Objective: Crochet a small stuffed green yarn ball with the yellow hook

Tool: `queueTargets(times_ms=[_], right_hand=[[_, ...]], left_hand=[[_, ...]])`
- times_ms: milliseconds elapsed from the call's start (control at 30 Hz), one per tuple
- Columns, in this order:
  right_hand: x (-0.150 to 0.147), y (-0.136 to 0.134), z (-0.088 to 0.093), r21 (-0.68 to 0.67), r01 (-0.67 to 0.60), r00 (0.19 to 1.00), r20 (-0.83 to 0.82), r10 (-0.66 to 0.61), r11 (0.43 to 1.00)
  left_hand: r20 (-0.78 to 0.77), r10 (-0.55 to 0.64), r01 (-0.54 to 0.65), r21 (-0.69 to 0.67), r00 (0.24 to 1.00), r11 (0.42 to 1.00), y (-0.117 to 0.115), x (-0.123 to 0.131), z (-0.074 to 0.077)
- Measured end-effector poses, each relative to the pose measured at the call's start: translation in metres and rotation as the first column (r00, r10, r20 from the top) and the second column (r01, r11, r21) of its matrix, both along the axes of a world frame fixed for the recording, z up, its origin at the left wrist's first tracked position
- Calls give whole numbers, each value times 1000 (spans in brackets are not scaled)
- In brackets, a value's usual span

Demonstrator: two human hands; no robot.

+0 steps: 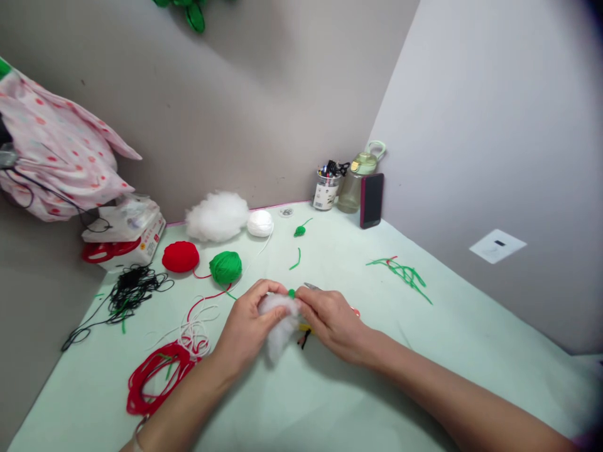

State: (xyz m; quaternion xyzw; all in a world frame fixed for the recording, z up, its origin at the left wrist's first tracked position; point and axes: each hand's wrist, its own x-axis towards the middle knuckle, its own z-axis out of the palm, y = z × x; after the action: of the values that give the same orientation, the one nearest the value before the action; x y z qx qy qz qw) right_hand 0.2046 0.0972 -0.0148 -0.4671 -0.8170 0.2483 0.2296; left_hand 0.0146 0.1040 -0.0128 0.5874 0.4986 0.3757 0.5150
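Note:
My left hand (247, 326) is closed around a loose tuft of white fiberfill stuffing (280, 342), which hangs below its thumb. Between the fingertips of both hands shows a small green yarn piece (291, 293); its shape is mostly hidden. My right hand (336, 323) pinches at this piece, fingers closed against its right side. A pointed metal tip (311, 286) pokes out behind the right hand, and a bit of orange-red (356, 312) shows past its wrist side. Under the hands lies something yellow (305, 328) with a dark tied end (304, 340), partly covered.
Left of the hands lie a red yarn ball (181, 257), a green yarn ball (226, 268), tangled black cord (134, 290) and a red yarn coil (141, 380). A stuffing heap (217, 216), white yarn ball (260, 223), pen cup (326, 191), bottle (349, 193) and phone (372, 201) stand behind. Green strands (405, 274) lie right.

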Motion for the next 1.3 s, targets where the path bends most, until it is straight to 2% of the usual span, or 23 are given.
queueTargets(times_ms=[233, 433, 533, 600, 667, 767, 900, 1000, 1100, 1300], right_hand=[[0, 1, -5, 77, -7, 1000, 12, 6, 997], [-4, -6, -6, 101, -81, 995, -48, 86, 992], [-6, -8, -2, 9, -75, 987, -143, 75, 997], [-7, -7, 0, -134, -57, 970, -242, 23, 989], [-8, -4, 1, -281, -69, 930, -366, -40, 957], [-9, 1, 0, -382, -78, 862, -490, -130, 921], [-8, 4, 1, -407, -4, 828, -513, -225, 913], [-7, 6, 3, -382, 56, 813, -519, -264, 923], [-6, 7, 7, -363, 77, 810, -520, -270, 929], [-5, 5, 9, -465, -11, 814, -518, -262, 885]], left_hand=[[-55, 1, 3, 72, 998, 997, 1, -1, 1], [-68, 99, -82, 212, 993, 974, -3, 5, -5], [-67, 122, -100, 269, 990, 958, -6, 8, -13], [-74, 126, -100, 282, 989, 954, -8, 9, -17], [-70, 122, -98, 279, 990, 955, -10, 10, -20], [-39, 84, -72, 233, 996, 970, -13, 11, -17], [31, -49, 45, 122, 998, 991, -14, 8, 0], [212, -103, 116, -52, 972, 992, -12, 2, 8], [386, -27, 117, -211, 922, 971, -6, -2, 5], [381, -20, 128, -261, 924, 957, 3, -3, -8]])
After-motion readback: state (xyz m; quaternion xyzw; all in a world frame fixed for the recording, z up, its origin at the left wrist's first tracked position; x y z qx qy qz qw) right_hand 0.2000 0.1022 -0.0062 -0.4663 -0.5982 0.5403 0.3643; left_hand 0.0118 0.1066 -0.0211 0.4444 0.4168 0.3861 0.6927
